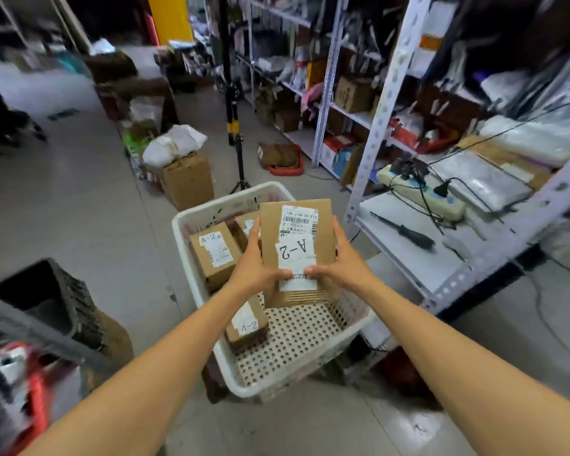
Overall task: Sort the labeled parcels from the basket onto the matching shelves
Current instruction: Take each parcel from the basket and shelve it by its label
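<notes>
A brown cardboard parcel point(301, 232) with a barcode sticker and a white label reading A-2 is held up above the white perforated basket point(310, 343). My left hand point(255, 261) grips its left edge and my right hand point(338, 258) grips its right edge, thumbs on the lower label. In the basket lie more brown parcels: one marked A-2 point(214, 251) at the far left, another marked A-2 point(247, 324) under my left forearm, and one point(246, 225) partly hidden behind the held parcel.
A white metal shelf rack point(405, 258) stands to the right, holding a screwdriver point(405, 232), a power strip point(422, 195) and plastic-wrapped packs. A tripod point(237, 139) and a cardboard box point(186, 181) stand beyond the basket. A dark crate point(53, 297) sits at left.
</notes>
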A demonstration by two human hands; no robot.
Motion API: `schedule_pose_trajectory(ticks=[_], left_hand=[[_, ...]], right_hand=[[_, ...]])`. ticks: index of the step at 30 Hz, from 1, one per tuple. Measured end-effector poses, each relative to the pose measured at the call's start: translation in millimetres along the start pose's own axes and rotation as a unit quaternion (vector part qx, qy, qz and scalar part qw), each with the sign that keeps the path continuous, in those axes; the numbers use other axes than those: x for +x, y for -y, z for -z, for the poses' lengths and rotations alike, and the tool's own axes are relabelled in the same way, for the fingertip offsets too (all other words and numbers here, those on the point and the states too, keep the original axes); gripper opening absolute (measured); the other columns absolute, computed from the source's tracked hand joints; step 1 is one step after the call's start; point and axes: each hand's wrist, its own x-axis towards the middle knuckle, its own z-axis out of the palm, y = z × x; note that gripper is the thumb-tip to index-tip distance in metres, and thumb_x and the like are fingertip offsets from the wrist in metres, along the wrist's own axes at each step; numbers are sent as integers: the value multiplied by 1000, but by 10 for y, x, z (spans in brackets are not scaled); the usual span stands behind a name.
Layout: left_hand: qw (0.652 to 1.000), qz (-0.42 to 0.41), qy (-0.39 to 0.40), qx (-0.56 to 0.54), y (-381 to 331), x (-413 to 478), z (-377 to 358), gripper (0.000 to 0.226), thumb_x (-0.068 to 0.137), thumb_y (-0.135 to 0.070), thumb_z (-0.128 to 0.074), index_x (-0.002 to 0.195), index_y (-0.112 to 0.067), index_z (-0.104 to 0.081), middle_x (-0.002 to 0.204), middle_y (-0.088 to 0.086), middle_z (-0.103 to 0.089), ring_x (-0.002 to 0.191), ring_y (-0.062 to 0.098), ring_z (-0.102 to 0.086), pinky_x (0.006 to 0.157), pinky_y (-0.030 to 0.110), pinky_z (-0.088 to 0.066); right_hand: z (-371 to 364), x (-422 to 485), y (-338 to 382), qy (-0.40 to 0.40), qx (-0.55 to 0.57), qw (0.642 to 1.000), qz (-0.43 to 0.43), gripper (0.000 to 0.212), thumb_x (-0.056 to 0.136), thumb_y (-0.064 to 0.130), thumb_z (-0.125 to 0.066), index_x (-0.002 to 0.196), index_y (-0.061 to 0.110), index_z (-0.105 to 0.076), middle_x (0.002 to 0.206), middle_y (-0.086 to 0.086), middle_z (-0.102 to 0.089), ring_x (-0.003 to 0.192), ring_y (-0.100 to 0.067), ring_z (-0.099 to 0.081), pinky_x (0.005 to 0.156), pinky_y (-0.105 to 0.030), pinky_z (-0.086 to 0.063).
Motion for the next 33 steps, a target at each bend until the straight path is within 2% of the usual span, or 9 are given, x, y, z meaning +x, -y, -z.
schedule_pose_trajectory(ticks=[4, 8, 11, 15, 19, 23, 27, 29, 33], left_hand=[[1000, -22, -11, -3, -182, -384, -68, 127, 68, -7, -84, 152, -33, 7, 144, 0, -45, 129, 21, -46, 101, 33, -41], [999, -29, -13, 17, -252, -884, -307, 128, 67, -10, -85, 152, -35, 7, 144, -2, -44, 128, 21, -47, 94, 28, -40], [998, -37, 7, 43, -296, -1235, -628, 126, 68, -10, -84, 152, -31, 7, 148, 0, -38, 133, 22, -42, 95, 27, -38], [996, -48, 44, 63, -393, -1546, -1176, 127, 67, -13, -86, 151, -35, 7, 148, 2, -40, 132, 24, -42, 104, 41, -42], [989, -81, 86, 94, -592, -1749, -1813, 125, 68, -16, -85, 151, -38, 6, 149, -2, -38, 132, 23, -42, 104, 40, -42], [980, -103, 129, 109, -964, -1842, -2506, 125, 67, -13, -86, 151, -38, 4, 150, 0, -37, 134, 26, -40, 103, 36, -40], [959, -161, 210, 104, -1442, -1823, -3351, 126, 64, -7, -86, 152, -32, 1, 153, -2, -29, 139, 20, -32, 104, 32, -35], [943, -178, 260, 111, -1669, -1858, -3847, 124, 66, -6, -85, 152, -30, 1, 147, -6, -34, 134, 15, -35, 100, 26, -33], [891, -229, 381, 95, -2089, -2000, -4867, 114, 71, -1, -80, 153, -28, -5, 137, 0, -48, 123, 17, -48, 92, 23, -41]], right_hand=[[117, -421, 72, -20, -17, 999, 20, 122, 67, 31, -85, 152, 36, 3, 145, 6, -45, 128, -19, -48, 105, -38, -40], [196, -975, -61, -29, -19, 999, 32, 128, 58, 46, -85, 150, 40, 3, 148, 4, -43, 130, -23, -47, 107, -47, -39], [314, -1445, -303, -38, -1, 999, 22, 126, 60, 42, -86, 152, 36, 1, 146, 4, -44, 130, -22, -46, 107, -45, -39], [640, -2043, -694, -81, 16, 997, 1, 111, 69, 28, -84, 151, 30, -10, 133, 7, -50, 116, -13, -49, 94, -27, -40], [1079, -2578, -1046, -136, 15, 990, -18, 116, 69, 33, -84, 152, 33, -4, 144, 4, -45, 130, -18, -44, 107, -32, -36], [1624, -3072, -1322, -184, 40, 980, -58, 118, 72, 31, -83, 153, 34, 3, 147, 3, -40, 133, -19, -40, 107, -31, -33], [2207, -3535, -1697, -283, 73, 953, -77, 116, 71, 28, -84, 153, 32, -1, 144, 8, -44, 127, -10, -44, 98, -21, -35], [2486, -3821, -1901, -344, 89, 930, -95, 116, 70, 23, -85, 153, 33, -5, 138, 11, -49, 118, -5, -47, 95, -18, -38], [3027, -4458, -2267, -461, 100, 869, -153, 121, 64, 24, -88, 152, 36, -7, 130, 12, -52, 118, -10, -50, 105, -37, -44]])
